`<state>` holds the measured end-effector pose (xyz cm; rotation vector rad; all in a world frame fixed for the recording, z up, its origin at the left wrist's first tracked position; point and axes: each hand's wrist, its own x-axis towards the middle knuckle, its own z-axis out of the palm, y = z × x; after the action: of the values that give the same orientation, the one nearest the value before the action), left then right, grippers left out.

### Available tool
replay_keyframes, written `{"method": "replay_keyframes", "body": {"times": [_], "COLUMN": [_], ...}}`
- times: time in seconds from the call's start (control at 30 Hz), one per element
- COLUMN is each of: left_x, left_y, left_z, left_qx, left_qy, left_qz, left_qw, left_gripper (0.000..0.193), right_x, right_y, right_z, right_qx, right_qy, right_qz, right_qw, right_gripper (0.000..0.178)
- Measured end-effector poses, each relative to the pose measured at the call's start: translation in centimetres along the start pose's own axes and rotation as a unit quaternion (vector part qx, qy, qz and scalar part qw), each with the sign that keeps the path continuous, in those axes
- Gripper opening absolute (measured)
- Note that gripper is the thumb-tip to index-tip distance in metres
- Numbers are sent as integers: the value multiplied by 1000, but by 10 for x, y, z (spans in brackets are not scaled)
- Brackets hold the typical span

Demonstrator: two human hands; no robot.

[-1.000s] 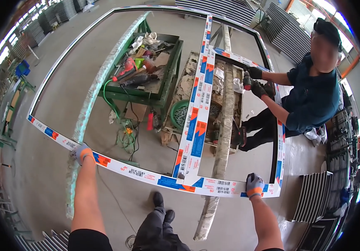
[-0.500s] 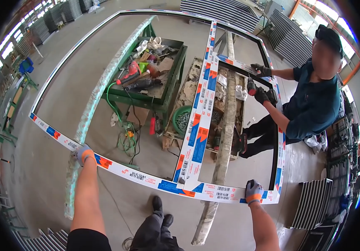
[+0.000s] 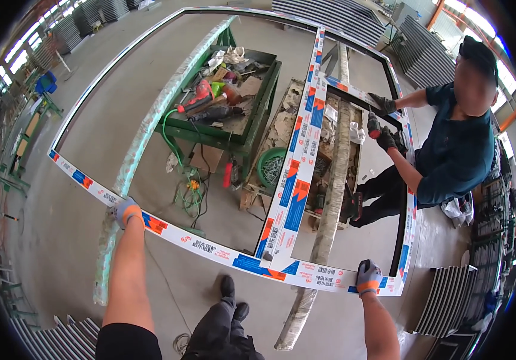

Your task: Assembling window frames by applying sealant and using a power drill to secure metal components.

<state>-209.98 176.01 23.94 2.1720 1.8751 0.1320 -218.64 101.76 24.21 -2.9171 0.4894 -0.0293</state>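
A large rectangular window frame [image 3: 213,249], covered in white, blue and orange printed film, lies flat across two wrapped support bars. My left hand [image 3: 127,213], in a grey and orange glove, is closed around its near edge beside the turquoise-wrapped bar [image 3: 144,138]. Toward the near right corner, my right hand [image 3: 368,277] grips the same edge, fingers curled over it. The other bar [image 3: 331,210], in pale wrapping, passes under the frame's right part. A divider [image 3: 294,186] runs from the near edge to the far one, with a short crosspiece [image 3: 354,91] to its right.
At right, a co-worker [image 3: 456,144] in dark gloves holds a red and black power drill [image 3: 374,127] by the frame. Below the frame stand a green tool table [image 3: 252,143], a green bowl of screws [image 3: 264,171] and tangled cables [image 3: 193,195]. Stacked profiles [image 3: 447,300] lie at right.
The view has tilted slightly, so the far side of the scene sits further right. Both my hands keep their hold on the frame, with no clear movement of it against the bars.
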Motion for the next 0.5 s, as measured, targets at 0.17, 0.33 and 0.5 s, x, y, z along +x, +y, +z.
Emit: {"method": "replay_keyframes", "body": {"times": [0.17,0.33,0.5], "left_x": [1,40,27], "left_y": [-3,-22,-17], "left_z": [-13,28,23], "left_qx": [-86,-13,-74], "left_qy": [28,94,13], "left_qz": [-79,-62,-54], "left_qw": [993,994,996], "left_gripper": [57,61,59], "right_x": [4,3,2], "right_y": [-14,-8,-2], "right_z": [-2,4,3], "right_qx": [10,8,7], "right_qy": [-6,-1,3], "right_qz": [-8,-10,-5], "right_qw": [1000,1000,1000], "right_gripper": [15,16,16]}}
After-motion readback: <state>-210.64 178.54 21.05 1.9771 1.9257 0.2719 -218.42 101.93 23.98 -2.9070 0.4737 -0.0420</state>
